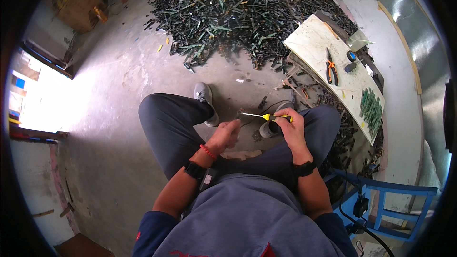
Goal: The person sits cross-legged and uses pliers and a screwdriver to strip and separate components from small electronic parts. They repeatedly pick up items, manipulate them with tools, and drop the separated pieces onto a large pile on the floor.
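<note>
**Materials and finishes around the screwdriver**

The screwdriver [266, 116] has a glossy yellow plastic handle and a thin bright metal shaft. Below it, trousers [171, 128] are matt cloth. Behind it, the floor [119, 76] is rough grey concrete; right, a pale wooden board [319, 43] looks matt.

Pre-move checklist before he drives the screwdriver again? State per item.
1. Right hand gripping yellow-handled screwdriver: ok.
2. Left hand pinching small part: ok, part too small to identify.
3. Screwdriver tip meeting the part: appears so, seating cannot tell.
4. Hands held clear above the legs: ok.
5. Pliers lying on the board, within sight to the right: ok.
</note>
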Available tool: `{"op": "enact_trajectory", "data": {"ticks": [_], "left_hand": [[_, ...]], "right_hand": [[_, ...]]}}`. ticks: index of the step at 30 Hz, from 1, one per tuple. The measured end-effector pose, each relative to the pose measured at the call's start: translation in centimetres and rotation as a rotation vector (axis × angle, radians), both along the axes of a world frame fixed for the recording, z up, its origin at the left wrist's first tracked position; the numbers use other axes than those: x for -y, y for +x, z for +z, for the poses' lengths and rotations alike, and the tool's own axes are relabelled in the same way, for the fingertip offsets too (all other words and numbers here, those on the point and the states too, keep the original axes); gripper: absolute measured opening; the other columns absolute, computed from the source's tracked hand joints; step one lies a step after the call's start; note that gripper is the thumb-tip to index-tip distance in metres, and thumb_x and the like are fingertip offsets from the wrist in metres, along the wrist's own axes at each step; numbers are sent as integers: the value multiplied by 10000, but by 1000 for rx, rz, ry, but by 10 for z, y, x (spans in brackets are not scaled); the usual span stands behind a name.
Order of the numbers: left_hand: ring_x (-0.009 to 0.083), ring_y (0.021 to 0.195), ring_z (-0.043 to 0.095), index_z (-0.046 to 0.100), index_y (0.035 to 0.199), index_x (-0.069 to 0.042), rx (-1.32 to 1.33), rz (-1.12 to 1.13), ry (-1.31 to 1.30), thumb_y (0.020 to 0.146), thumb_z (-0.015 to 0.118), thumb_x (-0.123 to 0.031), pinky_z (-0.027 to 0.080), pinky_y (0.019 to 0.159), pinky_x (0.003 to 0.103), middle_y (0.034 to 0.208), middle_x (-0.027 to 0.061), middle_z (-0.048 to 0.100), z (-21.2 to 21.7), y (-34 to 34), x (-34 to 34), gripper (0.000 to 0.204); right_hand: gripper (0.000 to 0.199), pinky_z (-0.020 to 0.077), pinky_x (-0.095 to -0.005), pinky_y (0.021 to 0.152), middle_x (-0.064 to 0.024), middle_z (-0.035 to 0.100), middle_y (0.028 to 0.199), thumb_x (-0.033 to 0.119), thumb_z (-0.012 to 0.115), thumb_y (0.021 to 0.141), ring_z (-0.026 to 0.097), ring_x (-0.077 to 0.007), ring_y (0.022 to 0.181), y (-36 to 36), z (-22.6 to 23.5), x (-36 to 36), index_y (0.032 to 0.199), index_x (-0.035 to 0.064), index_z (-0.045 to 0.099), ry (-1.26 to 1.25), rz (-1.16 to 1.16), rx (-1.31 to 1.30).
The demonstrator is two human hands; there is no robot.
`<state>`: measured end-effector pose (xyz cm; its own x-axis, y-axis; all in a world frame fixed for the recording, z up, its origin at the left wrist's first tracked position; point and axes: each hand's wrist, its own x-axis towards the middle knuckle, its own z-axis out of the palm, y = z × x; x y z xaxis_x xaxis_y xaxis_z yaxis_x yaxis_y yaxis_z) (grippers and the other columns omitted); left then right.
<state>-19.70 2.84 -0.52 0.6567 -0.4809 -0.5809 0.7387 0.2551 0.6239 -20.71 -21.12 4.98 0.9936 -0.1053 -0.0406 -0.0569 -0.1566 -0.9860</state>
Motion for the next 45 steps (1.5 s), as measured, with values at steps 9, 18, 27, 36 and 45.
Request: {"op": "enact_trajectory", "data": {"ticks": [9,18,27,36,45], "left_hand": [[54,397,252,402,659,-181,-11,37,-83,959,529,-358,173,388,249,545,-87,297,6,0,0,370],[57,392,243,385,651,-179,-2,28,-147,961,531,-372,168,390,249,527,-81,284,2,2,-3,393],[71,385,248,398,654,-148,30,12,-190,969,500,-388,172,392,254,488,-59,279,2,2,-3,409],[106,393,255,471,741,-102,87,-78,-247,1004,405,-370,252,436,273,472,-35,294,8,3,-4,382],[98,400,267,491,753,-89,72,-43,-231,993,444,-389,238,423,272,479,-26,315,2,0,-11,387]], "right_hand": [[93,329,-185,474,15,511,662,-3,562,821,421,-31,540,1,0,3,881,-18,631,282,-121,-90],[106,377,-187,487,-16,550,698,2,569,850,459,-51,554,-2,-3,6,924,-24,639,468,-195,-17],[303,440,-200,554,-87,652,846,78,581,914,549,-83,641,12,19,24,1191,-44,604,314,-340,112],[397,478,-342,666,-170,650,885,202,581,903,608,-219,718,85,43,73,1238,-11,583,-594,-392,218],[312,488,-416,793,-170,680,914,198,591,862,629,-321,835,166,26,107,1119,25,630,-1386,-400,221]]}}
